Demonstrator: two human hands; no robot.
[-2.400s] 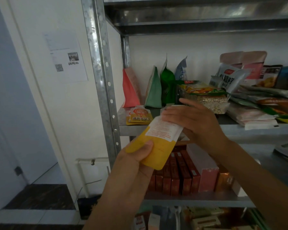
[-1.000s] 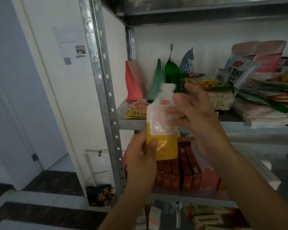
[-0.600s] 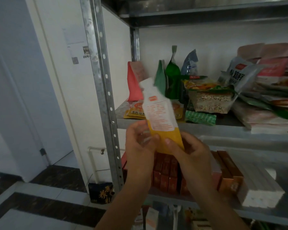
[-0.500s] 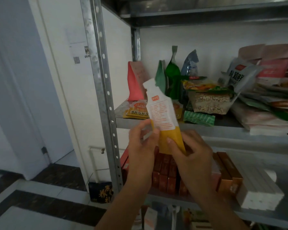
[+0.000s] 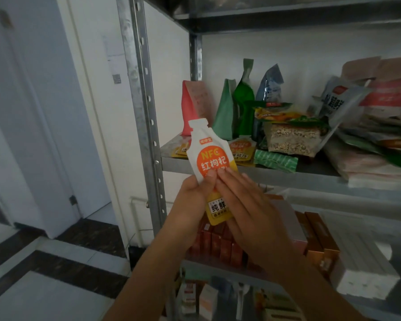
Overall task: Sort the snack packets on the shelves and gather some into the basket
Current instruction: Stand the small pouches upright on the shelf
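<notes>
So the juice pouch (image 5: 208, 158) is up in the air just right of the steel upright (image 5: 146, 126), about level with where the snack shelf (image 5: 287, 177) meets it. The front label faces the camera and the spout end is up, tipped toward the upright. The left grip (image 5: 192, 200) is closed on it, with the thumb across the front at the bottom of the orange circle and the fingers wrapped behind. The right grip (image 5: 245, 205) has its fingers laid flat over the lower yellow half. Its thumb's hidden behind the pouch, so I honestly can't tell if it's pinching or just resting there.

My guess is it's getting a look-over before it goes somewhere. That's either with the matching pouches (image 5: 241, 150) lying flat on the shelf close to the upright, or into the basket, which isn't in shot.

What could go wrong:
- **Dropping it:** it's a glossy liquid pouch held around the middle, so if one side lets go early it could slide out and drop to the floor by the upright.
- **Squeezing it:** gripping harder to fix that isn't great for a liquid pack either.
- **Knocking things over:** if it's shoved in too deep past the upright, it could nudge the standing bags (image 5: 225, 112) behind. Those look ready to go over like dominoes.
</notes>
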